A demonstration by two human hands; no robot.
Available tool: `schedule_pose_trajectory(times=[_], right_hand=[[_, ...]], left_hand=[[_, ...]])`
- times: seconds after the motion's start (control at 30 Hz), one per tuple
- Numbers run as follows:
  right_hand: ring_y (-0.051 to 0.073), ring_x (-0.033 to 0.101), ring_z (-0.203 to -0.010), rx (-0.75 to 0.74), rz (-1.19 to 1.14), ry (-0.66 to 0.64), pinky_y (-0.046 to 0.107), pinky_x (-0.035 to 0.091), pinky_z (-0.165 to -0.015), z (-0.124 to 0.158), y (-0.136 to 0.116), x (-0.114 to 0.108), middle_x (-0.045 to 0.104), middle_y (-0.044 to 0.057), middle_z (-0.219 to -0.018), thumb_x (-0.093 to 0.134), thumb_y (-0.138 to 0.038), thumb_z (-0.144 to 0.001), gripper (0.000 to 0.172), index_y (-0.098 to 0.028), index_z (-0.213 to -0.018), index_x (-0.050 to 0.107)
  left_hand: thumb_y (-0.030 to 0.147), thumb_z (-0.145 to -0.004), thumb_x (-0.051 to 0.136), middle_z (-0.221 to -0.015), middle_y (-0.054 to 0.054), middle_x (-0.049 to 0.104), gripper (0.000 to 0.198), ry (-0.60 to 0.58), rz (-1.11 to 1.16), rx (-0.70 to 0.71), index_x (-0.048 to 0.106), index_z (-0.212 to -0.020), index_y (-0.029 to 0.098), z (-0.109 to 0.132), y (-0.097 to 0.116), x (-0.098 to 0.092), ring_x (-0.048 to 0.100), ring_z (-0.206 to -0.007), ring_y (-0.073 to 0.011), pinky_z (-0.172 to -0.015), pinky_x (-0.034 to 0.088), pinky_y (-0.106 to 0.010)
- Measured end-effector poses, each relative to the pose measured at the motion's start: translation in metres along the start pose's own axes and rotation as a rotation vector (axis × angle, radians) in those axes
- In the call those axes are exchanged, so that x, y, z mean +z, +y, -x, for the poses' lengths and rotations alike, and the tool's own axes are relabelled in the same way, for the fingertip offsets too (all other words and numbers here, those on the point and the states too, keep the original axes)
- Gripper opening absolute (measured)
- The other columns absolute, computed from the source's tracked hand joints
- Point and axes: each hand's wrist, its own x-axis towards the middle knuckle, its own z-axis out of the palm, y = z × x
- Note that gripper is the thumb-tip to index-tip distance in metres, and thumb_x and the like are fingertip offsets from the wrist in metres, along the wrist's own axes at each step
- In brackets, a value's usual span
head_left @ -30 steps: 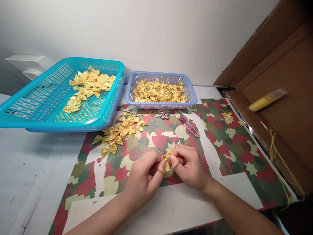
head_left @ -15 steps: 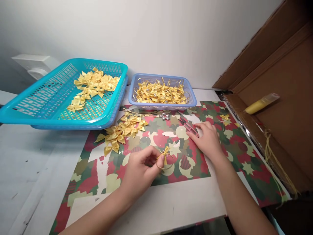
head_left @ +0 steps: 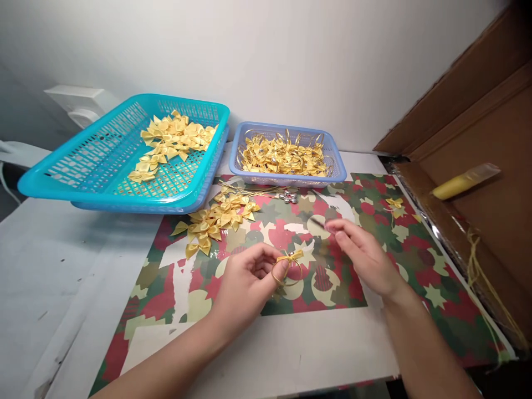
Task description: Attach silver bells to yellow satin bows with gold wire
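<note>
My left hand (head_left: 253, 277) pinches a yellow ribbon bow (head_left: 291, 256) with a loop of gold cord hanging below it. Over the patterned paper, my right hand (head_left: 366, 252) grips pink thread snips (head_left: 331, 226), lifted clear of the surface. Their dark blades point left and back toward the bow's far side; motion blurs them. Several loose yellow bows (head_left: 220, 216) lie to the left of my hands. Behind the hands sit silver bells (head_left: 288, 197) beside a bundle of gold cords (head_left: 245, 189).
A turquoise basket (head_left: 45, 185) holding bows stands at the left, stacked on a blue one. A small blue basket (head_left: 286, 180) holds bows with gold loops. At the right, a cardboard wall (head_left: 477, 133) carries a yellow tube (head_left: 463, 182) and hanging cords (head_left: 477, 271).
My right hand has picked the thread snips up off the paper and brought them up and nearer. The bow in my left hand has turned sideways. The whole view has shifted slightly.
</note>
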Motion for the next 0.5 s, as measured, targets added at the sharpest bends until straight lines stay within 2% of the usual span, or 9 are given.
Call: schedule_pose_trajectory(times=[0.07,0.13,0.23,0.5], right_hand=[[0.014,0.056,-0.058,-0.071,0.021,-0.076,0.025,0.041,-0.052,0.005,-0.012,-0.001,0.063,0.0,-0.069,0.048,-0.039,-0.094,0.026,-0.021,-0.082,0.062],[0.012,0.05,-0.05,-0.12,0.081,-0.052,0.025,0.038,-0.048,0.008,-0.02,0.001,0.059,-0.002,-0.058,0.055,-0.037,-0.09,0.026,-0.02,-0.071,0.06],[0.012,0.05,-0.048,-0.167,0.133,-0.033,0.025,0.038,-0.048,0.009,-0.023,0.005,0.06,-0.002,-0.053,0.057,-0.035,-0.088,0.025,-0.021,-0.068,0.059],[0.013,0.054,-0.05,-0.187,0.147,-0.042,0.025,0.04,-0.051,0.01,-0.024,0.008,0.065,-0.001,-0.053,0.057,-0.033,-0.089,0.026,-0.021,-0.067,0.058]], left_hand=[[0.037,-0.08,0.067,-0.059,0.001,0.058,0.023,0.007,0.011,-0.016,0.061,-0.078,0.016,0.0,0.001,-0.001,0.052,-0.05,-0.0099,-0.044,0.04,-0.019],[0.037,-0.08,0.067,-0.057,0.002,0.057,0.023,0.013,0.022,-0.033,0.061,-0.076,0.016,0.0,0.001,-0.001,0.052,-0.049,-0.0097,-0.044,0.04,-0.019],[0.037,-0.078,0.068,-0.056,0.002,0.058,0.024,0.016,0.035,-0.056,0.06,-0.072,0.016,0.0,0.003,-0.001,0.053,-0.049,-0.0094,-0.045,0.042,-0.019],[0.034,-0.078,0.068,-0.053,0.002,0.06,0.022,0.012,0.066,-0.074,0.06,-0.069,0.016,0.0,0.004,0.0,0.054,-0.047,-0.009,-0.045,0.043,-0.019]])
